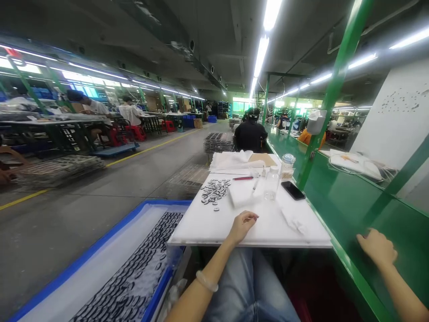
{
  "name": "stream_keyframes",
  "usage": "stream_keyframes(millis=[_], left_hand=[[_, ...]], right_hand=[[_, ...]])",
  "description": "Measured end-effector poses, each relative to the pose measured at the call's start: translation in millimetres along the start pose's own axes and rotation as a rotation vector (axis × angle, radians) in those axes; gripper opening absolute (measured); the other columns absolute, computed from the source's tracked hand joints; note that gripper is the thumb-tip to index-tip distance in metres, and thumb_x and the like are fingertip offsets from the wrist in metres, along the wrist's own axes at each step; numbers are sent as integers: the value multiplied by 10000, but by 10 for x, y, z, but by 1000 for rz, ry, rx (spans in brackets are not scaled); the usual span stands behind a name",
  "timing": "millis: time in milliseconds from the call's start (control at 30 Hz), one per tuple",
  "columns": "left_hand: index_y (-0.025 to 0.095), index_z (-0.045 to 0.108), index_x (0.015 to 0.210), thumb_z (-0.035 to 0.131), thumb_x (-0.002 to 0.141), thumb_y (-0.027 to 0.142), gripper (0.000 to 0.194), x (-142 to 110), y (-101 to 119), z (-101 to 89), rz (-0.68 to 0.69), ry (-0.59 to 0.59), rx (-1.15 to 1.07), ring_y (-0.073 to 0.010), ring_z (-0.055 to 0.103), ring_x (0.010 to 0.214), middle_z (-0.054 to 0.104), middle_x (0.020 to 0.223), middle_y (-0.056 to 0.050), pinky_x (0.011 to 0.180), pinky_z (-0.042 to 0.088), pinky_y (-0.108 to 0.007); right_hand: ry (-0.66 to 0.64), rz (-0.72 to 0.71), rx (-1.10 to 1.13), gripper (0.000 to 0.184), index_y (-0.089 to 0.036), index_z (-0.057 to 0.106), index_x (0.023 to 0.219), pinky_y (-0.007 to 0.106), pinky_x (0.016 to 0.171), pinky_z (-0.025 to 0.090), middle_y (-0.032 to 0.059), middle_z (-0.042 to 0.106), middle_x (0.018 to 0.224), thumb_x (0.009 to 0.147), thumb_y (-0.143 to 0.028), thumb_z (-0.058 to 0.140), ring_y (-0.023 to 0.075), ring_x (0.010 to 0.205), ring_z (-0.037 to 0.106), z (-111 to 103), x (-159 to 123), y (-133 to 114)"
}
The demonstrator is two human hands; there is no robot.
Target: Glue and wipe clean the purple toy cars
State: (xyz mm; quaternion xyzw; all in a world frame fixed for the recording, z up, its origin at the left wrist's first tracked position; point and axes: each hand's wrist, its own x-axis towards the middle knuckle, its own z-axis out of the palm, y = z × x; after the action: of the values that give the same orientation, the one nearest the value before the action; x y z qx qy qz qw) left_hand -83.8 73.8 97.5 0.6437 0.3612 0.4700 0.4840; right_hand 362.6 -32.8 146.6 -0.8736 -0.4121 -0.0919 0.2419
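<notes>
On the white table (pixel 191 232) lies a loose pile of dark parts (pixel 215 191), with many more rowed or scattered in the blue tray (pixel 162 286); which are finished is unclear. Left hand (pixel 241 226) near the pile, right hand (pixel 378 247) at the green counter (pixel 338 203): fingers bent, any grip impossible to tell

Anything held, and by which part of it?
No held thing shows in the left hand or the right hand; something small could be hidden.

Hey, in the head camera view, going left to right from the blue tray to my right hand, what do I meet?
Blue tray → scattered small dark pieces → left hand → nearer clear bottle → black smartphone → right hand.
</notes>
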Motion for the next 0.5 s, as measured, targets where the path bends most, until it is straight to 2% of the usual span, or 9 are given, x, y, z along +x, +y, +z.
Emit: stream_keyframes(millis=[67, 100, 133, 200, 300, 400, 500], left_hand=[[154, 735, 920, 654, 825, 349, 232, -13, 19, -10, -19, -1, -21, -220, 636, 1032, 680, 1048, -101, 963, 492, -355], [154, 736, 923, 651, 821, 346, 233, -19, 32, -15, -32, -2, -29, -221, 631, 1037, 677, 1049, -99, 970, 487, -355], [156, 734, 928, 649, 821, 346, 235, -24, 48, -22, -46, -4, -36, -220, 626, 1043, 673, 1055, -98, 980, 480, -356], [160, 728, 939, 643, 826, 356, 241, -36, 85, -38, -75, -10, -45, -216, 615, 1051, 664, 1066, -94, 993, 469, -354], [167, 714, 940, 620, 846, 387, 257, -55, 128, -65, -106, -23, -44, -212, 609, 1020, 656, 1040, -87, 969, 473, -351], [171, 712, 930, 598, 861, 412, 276, -80, 144, -81, -115, -30, -29, -205, 610, 950, 651, 979, -80, 905, 492, -345], [166, 722, 931, 583, 864, 403, 282, -93, 164, -70, -117, -32, -4, -200, 617, 925, 659, 964, -86, 877, 499, -335]], right_hand=[[-37, -119, 68, 375, -107, 657, 1045, 636, 703, 511, 296, 652, 1002, 835, -353, 468, 453, 953, 661, 168, 97, -376], [-82, -219, 127, 354, -107, 643, 1099, 571, 812, 536, 254, 657, 1062, 870, -328, 487, 379, 1008, 662, 289, 142, -639], [-151, -332, 197, 329, -123, 628, 1144, 490, 855, 555, 188, 673, 1056, 897, -310, 518, 298, 982, 674, 432, 181, -926], [-282, -534, 334, 368, -140, 579, 1235, 384, 859, 573, 94, 668, 1069, 929, -344, 602, 188, 944, 667, 751, 236, -1497], [-400, -710, 473, 340, -178, 590, 1220, 298, 782, 583, 76, 644, 1105, 965, -402, 587, 136, 893, 644, 1185, 288, -2152], [-457, -792, 538, 311, -178, 606, 1189, 281, 744, 582, 73, 646, 1073, 982, -405, 557, 119, 835, 633, 1453, 342, -2504], [-500, -819, 549, 356, -164, 604, 1190, 292, 742, 585, 91, 663, 1086, 929, -406, 633, 138, 845, 653, 1573, 421, -2684]])
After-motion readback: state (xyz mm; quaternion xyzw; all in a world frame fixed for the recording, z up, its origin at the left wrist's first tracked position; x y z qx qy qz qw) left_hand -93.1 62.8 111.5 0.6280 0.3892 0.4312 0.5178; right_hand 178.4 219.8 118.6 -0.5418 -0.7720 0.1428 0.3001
